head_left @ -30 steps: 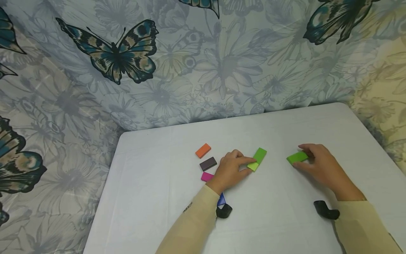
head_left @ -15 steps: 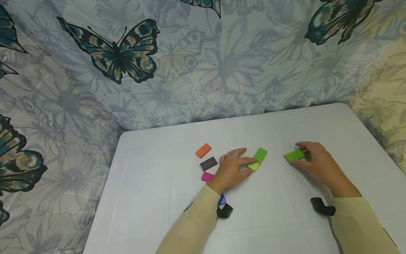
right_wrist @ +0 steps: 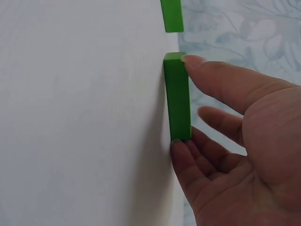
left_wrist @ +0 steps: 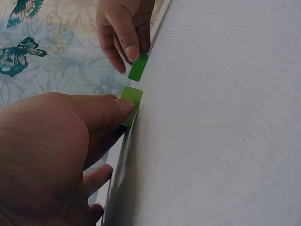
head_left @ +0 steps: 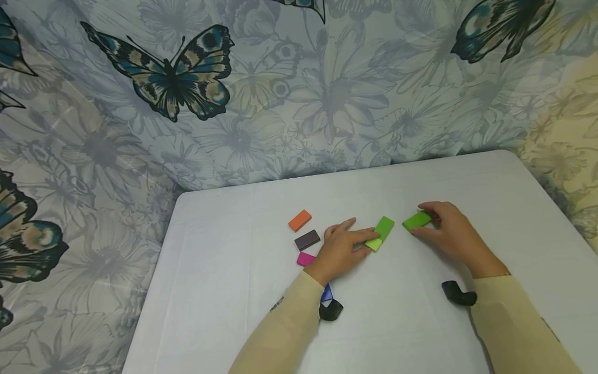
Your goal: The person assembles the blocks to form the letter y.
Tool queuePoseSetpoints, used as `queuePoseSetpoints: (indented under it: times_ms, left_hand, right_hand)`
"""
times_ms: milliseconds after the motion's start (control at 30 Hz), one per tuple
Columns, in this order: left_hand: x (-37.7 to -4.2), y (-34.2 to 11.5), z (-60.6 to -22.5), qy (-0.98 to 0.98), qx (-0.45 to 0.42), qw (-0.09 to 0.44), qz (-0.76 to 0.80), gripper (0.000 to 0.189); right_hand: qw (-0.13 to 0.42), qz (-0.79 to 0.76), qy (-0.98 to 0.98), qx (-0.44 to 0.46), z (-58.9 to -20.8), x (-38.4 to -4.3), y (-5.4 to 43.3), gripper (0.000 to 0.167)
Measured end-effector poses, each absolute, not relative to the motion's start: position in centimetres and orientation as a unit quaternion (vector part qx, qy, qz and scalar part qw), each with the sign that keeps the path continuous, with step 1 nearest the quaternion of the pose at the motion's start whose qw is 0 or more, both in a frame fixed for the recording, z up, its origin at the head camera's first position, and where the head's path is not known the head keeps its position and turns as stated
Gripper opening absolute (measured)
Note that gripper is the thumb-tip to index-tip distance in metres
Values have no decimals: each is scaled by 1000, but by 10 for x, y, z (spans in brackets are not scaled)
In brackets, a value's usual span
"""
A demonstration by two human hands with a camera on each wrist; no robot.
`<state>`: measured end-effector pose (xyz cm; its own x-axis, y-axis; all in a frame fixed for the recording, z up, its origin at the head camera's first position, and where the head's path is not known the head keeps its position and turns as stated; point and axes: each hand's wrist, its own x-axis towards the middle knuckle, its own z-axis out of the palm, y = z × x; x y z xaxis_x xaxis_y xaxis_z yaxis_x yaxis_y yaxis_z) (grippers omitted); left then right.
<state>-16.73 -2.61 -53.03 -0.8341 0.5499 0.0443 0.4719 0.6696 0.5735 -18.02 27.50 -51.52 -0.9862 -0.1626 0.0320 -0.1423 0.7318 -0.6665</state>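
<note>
My left hand (head_left: 338,252) pinches a small light green block (head_left: 374,244) between thumb and index finger. Against its far end lies a green block (head_left: 384,227); the join is partly covered by my finger, and I cannot tell whether they overlap. To the right, my right hand (head_left: 450,231) holds another green block (head_left: 417,221) by its ends, thumb at one and fingers at the other. The right wrist view shows this held block (right_wrist: 178,99) standing close to the white surface, with a small gap to the other green block (right_wrist: 172,16).
An orange block (head_left: 299,221), a dark grey block (head_left: 307,240) and a magenta block (head_left: 306,258) lie left of my left hand. A blue piece (head_left: 327,294) shows partly under the left wrist. The white table (head_left: 215,270) meets a butterfly-print cloth (head_left: 261,119) behind.
My right hand has moved left and slightly away from me with its green block, narrowing the gap to the other green block. My left hand's other fingers have lifted and straightened; its pinch stays put.
</note>
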Motion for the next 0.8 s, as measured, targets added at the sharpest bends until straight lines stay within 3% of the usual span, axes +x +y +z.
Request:
queuePoseSetpoints:
  times_ms: [800]
  left_hand:
    - [-167, -27, -528, 912, 276, 64, 296, 45]
  right_hand:
    - [25, -384, 921, -61, -515, -197, 255, 57]
